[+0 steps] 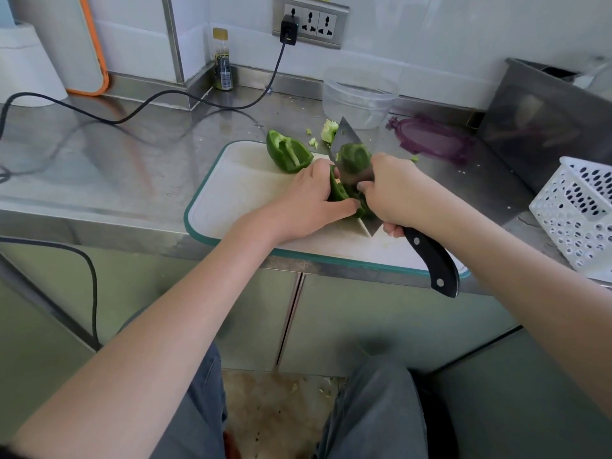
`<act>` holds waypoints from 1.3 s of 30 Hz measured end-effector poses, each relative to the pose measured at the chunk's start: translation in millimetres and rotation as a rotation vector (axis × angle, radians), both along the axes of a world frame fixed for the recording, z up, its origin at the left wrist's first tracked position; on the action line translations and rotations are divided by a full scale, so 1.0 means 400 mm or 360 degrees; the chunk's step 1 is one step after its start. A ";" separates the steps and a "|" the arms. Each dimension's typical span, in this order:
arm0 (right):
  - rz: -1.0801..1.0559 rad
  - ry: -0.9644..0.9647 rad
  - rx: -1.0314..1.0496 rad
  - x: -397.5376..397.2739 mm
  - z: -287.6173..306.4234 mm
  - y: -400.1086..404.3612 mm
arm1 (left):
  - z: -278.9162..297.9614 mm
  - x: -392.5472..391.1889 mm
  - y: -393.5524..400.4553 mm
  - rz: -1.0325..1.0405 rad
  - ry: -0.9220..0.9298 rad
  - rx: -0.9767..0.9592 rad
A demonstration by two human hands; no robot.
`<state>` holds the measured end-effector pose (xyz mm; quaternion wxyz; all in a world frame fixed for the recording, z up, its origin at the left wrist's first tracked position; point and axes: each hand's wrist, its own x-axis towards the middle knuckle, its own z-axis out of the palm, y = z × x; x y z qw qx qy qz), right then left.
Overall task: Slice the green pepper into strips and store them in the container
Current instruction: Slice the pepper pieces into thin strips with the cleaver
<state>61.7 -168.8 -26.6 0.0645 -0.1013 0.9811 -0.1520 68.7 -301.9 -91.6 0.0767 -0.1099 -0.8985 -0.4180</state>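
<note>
On the white cutting board (231, 193) with a teal rim, my left hand (311, 200) presses down a green pepper piece (341, 193). My right hand (394, 190) grips a cleaver (430, 256) by its black handle, thumb on the blade, and the blade stands against that piece. Another pepper half (287, 154) lies cut side up at the board's far edge. The pepper core (329, 130) and small scraps sit on the counter behind the blade. A clear round container (359, 96) stands empty at the back, its purple lid (430, 140) flat beside it.
A steel counter (116, 154) carries a black power cable (198, 104) running to a wall socket. A small bottle (222, 61) stands at the back wall. A white perforated basket (576, 210) and a steel box (546, 117) occupy the right side.
</note>
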 end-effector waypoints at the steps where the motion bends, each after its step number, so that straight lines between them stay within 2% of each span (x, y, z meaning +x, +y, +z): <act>1: -0.0002 -0.0013 0.0001 -0.001 -0.001 0.002 | 0.000 0.000 0.002 -0.0001 0.0000 -0.0004; 3: -0.0017 -0.0045 0.0038 -0.008 0.002 0.001 | 0.000 0.000 0.003 0.0000 0.0001 -0.0011; 9: 0.0089 -0.0113 0.0465 -0.036 0.029 -0.054 | 0.007 0.012 0.003 0.0012 -0.0011 0.0026; 12: 0.0123 -0.0077 0.0389 -0.035 0.030 -0.048 | 0.008 0.021 0.002 0.0025 -0.0012 0.0033; 14: 0.0048 -0.0128 0.0282 -0.021 0.022 -0.027 | 0.006 0.021 0.000 0.0018 -0.0015 0.0025; 20: -0.0131 0.0070 0.0021 0.007 0.017 0.079 | 0.007 0.021 -0.005 -0.0051 -0.0147 0.0126; 23: -0.0201 0.0041 -0.0134 0.008 0.042 0.110 | 0.011 0.023 -0.004 -0.0044 -0.0133 0.0127; 29: -0.0117 -0.0051 -0.0168 -0.002 0.089 0.087 | 0.015 0.030 -0.004 -0.0012 -0.0104 0.0107; 39: -0.0100 -0.0131 -0.0233 0.020 0.061 0.033 | 0.012 0.027 -0.005 -0.0022 -0.0092 0.0092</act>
